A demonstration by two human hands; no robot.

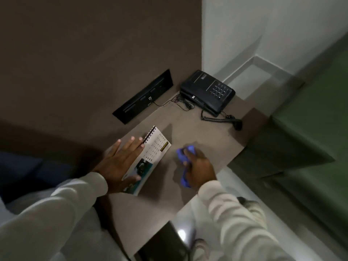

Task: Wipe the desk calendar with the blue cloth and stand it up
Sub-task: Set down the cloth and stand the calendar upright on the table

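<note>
The desk calendar [150, 159] is seen lying flat on the brown desk [203, 140], not standing. Its spiral binding is turned toward the far-left edge, close to the wall; a date grid and a yellow label are shown on the far half, a dark teal photo on the near half.

The left hand [120, 161] is spread flat, fingers apart, and is laid along the calendar's left side. Its fingertips are placed at the binding, and the thumb is pressed onto the photo area. Nothing is gripped; the calendar is only held down.

The right hand [199, 168] is closed around the blue cloth [183, 166], which is bunched and is seen sticking out beyond the knuckles and below the palm. This hand is located just beside the calendar's right edge, apart from it; whether the cloth is touching the desk cannot be told, as this area is blurred.

Pale long sleeves are worn on both arms.

A black corded telephone [207, 93] is placed at the desk's far corner, well apart from the calendar, with its coiled cord trailing toward the right edge. A black socket panel [145, 97] is set in the wall at left, with a thin cable run to the telephone.
</note>
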